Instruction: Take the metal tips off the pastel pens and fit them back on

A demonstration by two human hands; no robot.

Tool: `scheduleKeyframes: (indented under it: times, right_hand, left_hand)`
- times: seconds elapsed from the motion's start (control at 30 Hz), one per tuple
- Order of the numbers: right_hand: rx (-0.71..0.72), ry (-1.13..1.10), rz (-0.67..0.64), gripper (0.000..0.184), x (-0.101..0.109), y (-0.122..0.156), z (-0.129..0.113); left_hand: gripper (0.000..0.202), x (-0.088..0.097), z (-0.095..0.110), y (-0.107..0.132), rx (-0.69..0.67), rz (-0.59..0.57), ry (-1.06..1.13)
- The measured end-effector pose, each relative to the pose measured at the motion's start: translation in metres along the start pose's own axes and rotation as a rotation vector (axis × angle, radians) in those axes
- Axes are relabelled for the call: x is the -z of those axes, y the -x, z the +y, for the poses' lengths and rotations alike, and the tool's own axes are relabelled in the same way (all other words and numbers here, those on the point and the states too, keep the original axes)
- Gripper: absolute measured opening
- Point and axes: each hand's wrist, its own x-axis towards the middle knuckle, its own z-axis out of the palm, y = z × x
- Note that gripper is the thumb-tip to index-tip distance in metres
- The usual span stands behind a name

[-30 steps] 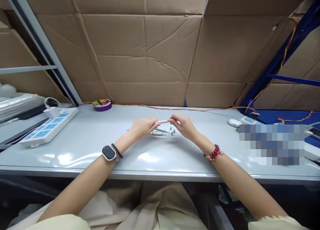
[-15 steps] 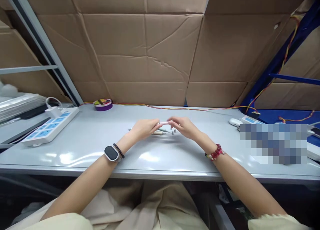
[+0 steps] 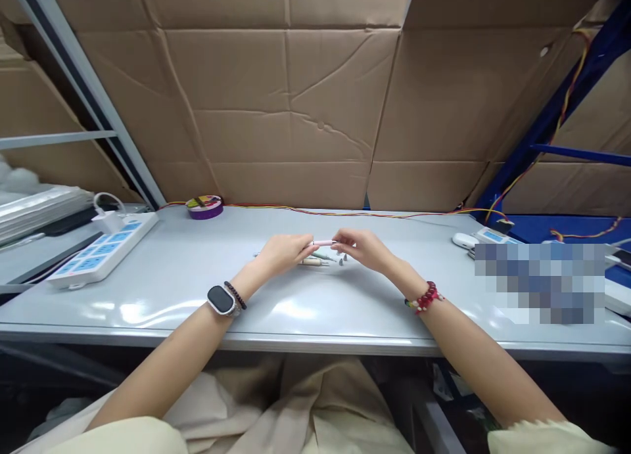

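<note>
A slim pale pink pen barrel (image 3: 323, 243) spans the gap between my two hands, level above the table. My left hand (image 3: 284, 252) closes its thumb and fingers round the left end. At the other end my right hand (image 3: 362, 249) pinches with thumb and fingertips; whether a small part sits in that pinch cannot be made out. Below lie a cream pen (image 3: 313, 263) with a thin bare tip and a pale green pen (image 3: 325, 256), both partly hidden by my left hand. Small grey cone-shaped pieces (image 3: 340, 262) stand just right of them.
On the left is a white power strip (image 3: 106, 251) with a plugged-in charger. A purple tape roll (image 3: 204, 208) sits at the back, near red and yellow wires (image 3: 296, 211). A white mouse (image 3: 463, 242) and a blurred-out patch (image 3: 539, 280) are on the right. Cardboard (image 3: 296, 112) walls the back.
My right hand's fingertips have drawn together and shifted slightly, with a little more of the pink pen showing. My left hand keeps its grip almost unmoved.
</note>
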Motion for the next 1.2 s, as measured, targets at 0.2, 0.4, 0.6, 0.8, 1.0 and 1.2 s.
scheduleKeyframes:
  times: [0.2,0.4,0.6,0.8,1.0,1.2]
  right_hand:
    - [-0.028,-0.086,-0.041,0.045,-0.006,0.000,-0.002]
    - [-0.097,-0.243,0.003,0.053,-0.009,-0.004,-0.001]
    - [-0.100,-0.347,0.051,0.051,-0.005,-0.006,0.000]
    - [-0.007,-0.337,-0.111,0.048,-0.026,0.002,-0.019]
    - [-0.039,-0.242,0.075,0.047,-0.021,0.002,-0.015]
    - [-0.069,-0.184,0.204,0.049,-0.017,0.002,-0.008]
  left_hand:
    - [0.034,-0.002,-0.002,0.001,0.010,0.063,0.115]
    - [0.029,0.002,-0.002,0.000,0.095,0.194,0.382]
    - [0.034,0.014,-0.022,-0.006,0.220,0.239,0.916]
    - [0.038,0.014,-0.020,-0.010,0.269,0.363,1.423]
    - [0.019,0.024,-0.012,-0.008,0.283,0.447,1.745]
    - [0.047,0.031,-0.024,-0.003,0.304,0.561,1.858]
